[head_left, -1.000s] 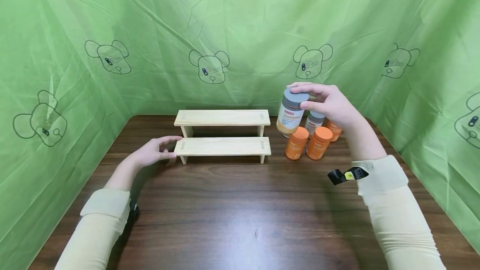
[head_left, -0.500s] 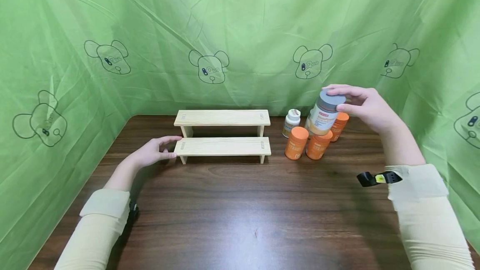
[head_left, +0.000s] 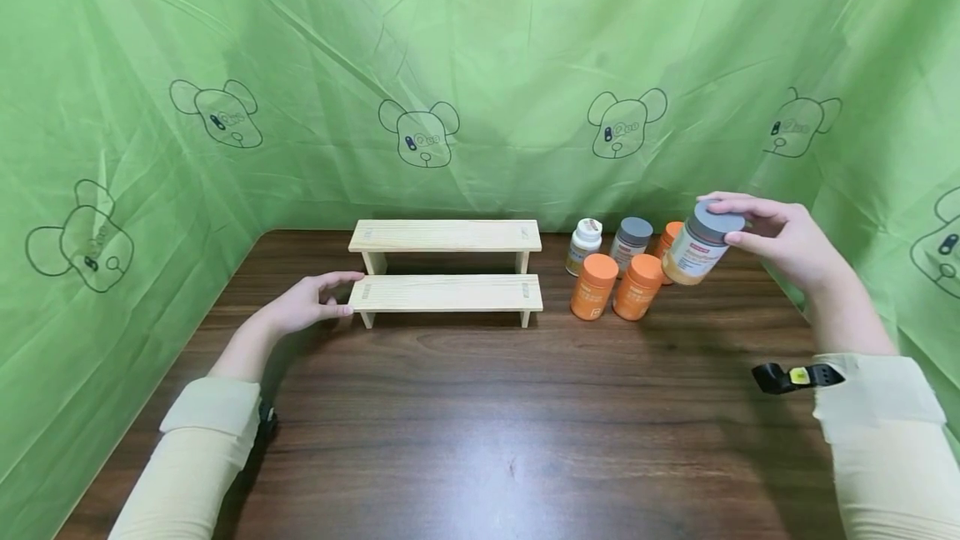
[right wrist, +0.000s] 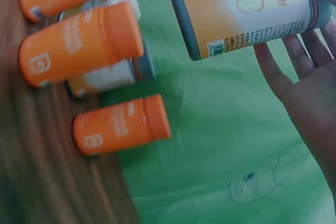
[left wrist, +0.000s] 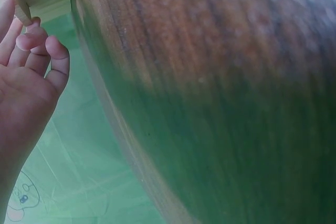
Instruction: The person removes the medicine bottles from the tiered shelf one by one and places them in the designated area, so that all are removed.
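In the head view, my right hand [head_left: 798, 244] grips a jar with a grey lid [head_left: 693, 255] by the lid. The jar hangs tilted above the table, to the right of several bottles; the right wrist view shows its orange and white label. An orange bottle [head_left: 636, 287], a second orange bottle [head_left: 594, 287], a white bottle [head_left: 582, 248], a shorter grey-lidded jar [head_left: 632, 242] and a partly hidden orange bottle [head_left: 670, 238] stand together. At the left, my left hand [head_left: 303, 307] holds the end of the lower wooden step shelf [head_left: 446, 293] between thumb and forefinger.
Behind the lower shelf stands a higher wooden step shelf [head_left: 444, 235]. Both rest on the dark wooden table [head_left: 465, 407], near its back edge. A green cloth [head_left: 517, 48] with bear drawings hangs around the back and sides.
My right hand has carried the grey-lidded jar to the right, past the other bottles, and a little lower. The white bottle has come into view. My left hand has stayed still.
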